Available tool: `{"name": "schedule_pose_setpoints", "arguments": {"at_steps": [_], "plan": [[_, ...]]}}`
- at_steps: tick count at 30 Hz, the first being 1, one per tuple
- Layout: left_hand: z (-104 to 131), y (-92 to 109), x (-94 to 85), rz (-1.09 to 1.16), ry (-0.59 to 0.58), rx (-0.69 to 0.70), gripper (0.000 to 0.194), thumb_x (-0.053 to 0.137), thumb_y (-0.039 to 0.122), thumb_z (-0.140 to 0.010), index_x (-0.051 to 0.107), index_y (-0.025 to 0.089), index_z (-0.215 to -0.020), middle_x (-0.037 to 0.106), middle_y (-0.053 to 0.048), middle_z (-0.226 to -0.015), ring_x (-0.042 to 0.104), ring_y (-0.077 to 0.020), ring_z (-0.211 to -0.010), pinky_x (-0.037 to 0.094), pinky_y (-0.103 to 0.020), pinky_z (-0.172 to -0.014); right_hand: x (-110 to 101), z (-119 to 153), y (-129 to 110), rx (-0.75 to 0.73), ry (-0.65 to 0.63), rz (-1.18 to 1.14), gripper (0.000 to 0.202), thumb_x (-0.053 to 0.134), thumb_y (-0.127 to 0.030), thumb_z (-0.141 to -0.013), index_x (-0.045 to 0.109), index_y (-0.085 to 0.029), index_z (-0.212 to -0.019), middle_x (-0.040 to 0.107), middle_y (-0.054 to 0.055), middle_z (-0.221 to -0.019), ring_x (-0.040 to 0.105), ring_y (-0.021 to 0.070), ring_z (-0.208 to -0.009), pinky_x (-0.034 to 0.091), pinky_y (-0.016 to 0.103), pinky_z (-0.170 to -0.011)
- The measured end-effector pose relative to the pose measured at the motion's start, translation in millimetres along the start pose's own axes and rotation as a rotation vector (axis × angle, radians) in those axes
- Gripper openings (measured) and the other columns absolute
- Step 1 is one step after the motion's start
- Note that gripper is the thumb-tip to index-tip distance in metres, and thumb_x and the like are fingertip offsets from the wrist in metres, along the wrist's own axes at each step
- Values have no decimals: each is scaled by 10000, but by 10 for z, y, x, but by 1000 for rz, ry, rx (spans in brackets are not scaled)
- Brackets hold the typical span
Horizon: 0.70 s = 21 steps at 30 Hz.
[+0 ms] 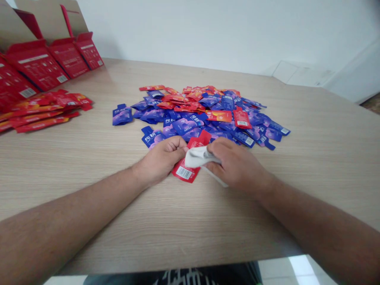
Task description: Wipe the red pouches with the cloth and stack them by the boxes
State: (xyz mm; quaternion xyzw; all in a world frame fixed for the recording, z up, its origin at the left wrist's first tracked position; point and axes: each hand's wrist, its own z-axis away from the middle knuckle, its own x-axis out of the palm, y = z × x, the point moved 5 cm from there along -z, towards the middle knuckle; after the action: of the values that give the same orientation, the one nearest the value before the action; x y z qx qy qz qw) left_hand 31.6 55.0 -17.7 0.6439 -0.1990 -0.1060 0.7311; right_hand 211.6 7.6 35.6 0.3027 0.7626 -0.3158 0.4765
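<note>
My left hand [162, 159] is closed on the left edge of a red sachet [185, 173] with a white barcode label. My right hand [237, 164] is closed round a folded white cloth [196, 156], which lies against the front of that sachet and covers its middle. Just beyond both hands, a loose pile of blue sachets [188, 124] and red sachets [219, 115] spreads over the wooden table [148, 233].
Open red cartons [40, 65] stand in a row at the back left. In front of them lies a stack of red sachets [44, 113]. One blue sachet [122, 114] sits at the pile's left side. A white wall [208, 35] rises behind the table.
</note>
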Motion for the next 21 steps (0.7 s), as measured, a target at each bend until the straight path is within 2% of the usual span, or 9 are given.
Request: {"name": "schedule_pose_setpoints", "arguments": {"at_steps": [3, 4, 7, 9, 14, 19, 21], "plan": [[16, 6, 13, 14, -16, 0, 253, 760, 332, -855, 565, 175, -820, 574, 44, -609, 483, -72, -487, 364, -182, -480, -71, -6, 111, 113, 129, 24, 156, 651, -324, -971, 588, -189, -1018, 636, 97, -1032, 610, 261, -967, 483, 376, -813], [22, 10, 15, 18, -17, 0, 258, 763, 335, -855, 566, 174, -818, 577, 44, -612, 485, -72, -488, 371, -181, -483, -60, -3, 88, 94, 117, 17, 145, 651, -314, -968, 586, -194, -1017, 634, 93, -1030, 609, 258, -968, 484, 371, -810], [31, 27, 26, 10, -26, 2, 269, 777, 346, -847, 573, 174, -815, 575, 47, -618, 488, -72, -490, 374, -180, -480, 44, 24, -87, -82, -51, -19, 93, 627, -279, -975, 595, -208, -1026, 637, 71, -1033, 612, 235, -953, 492, 350, -799], [30, 38, 29, 19, -27, 10, 272, 784, 346, -841, 575, 173, -816, 581, 44, -629, 499, -74, -501, 386, -181, -489, 70, 41, -131, -130, -105, -20, 90, 614, -276, -984, 604, -207, -1041, 639, 70, -1047, 615, 229, -949, 497, 347, -796], [11, 12, 9, 32, 0, -9, 280, 784, 365, -841, 580, 174, -825, 584, 40, -611, 494, -78, -485, 365, -183, -472, -39, 24, 12, 26, 78, 7, 160, 641, -290, -969, 606, -179, -1078, 634, 105, -1092, 610, 254, -1012, 504, 379, -865], [3, 7, -18, -13, 27, 17, 255, 766, 345, -854, 574, 181, -820, 570, 47, -614, 487, -76, -487, 356, -183, -470, 101, 49, -223, -174, -132, 0, 87, 640, -256, -966, 641, -200, -1032, 640, 67, -1043, 625, 236, -958, 508, 362, -832], [5, 12, -16, -11, 30, 22, 243, 758, 333, -859, 573, 182, -816, 570, 47, -613, 489, -77, -487, 360, -184, -472, 81, 41, -198, -136, -99, 19, 100, 631, -254, -974, 641, -193, -1052, 644, 77, -1056, 627, 243, -977, 508, 368, -843]]}}
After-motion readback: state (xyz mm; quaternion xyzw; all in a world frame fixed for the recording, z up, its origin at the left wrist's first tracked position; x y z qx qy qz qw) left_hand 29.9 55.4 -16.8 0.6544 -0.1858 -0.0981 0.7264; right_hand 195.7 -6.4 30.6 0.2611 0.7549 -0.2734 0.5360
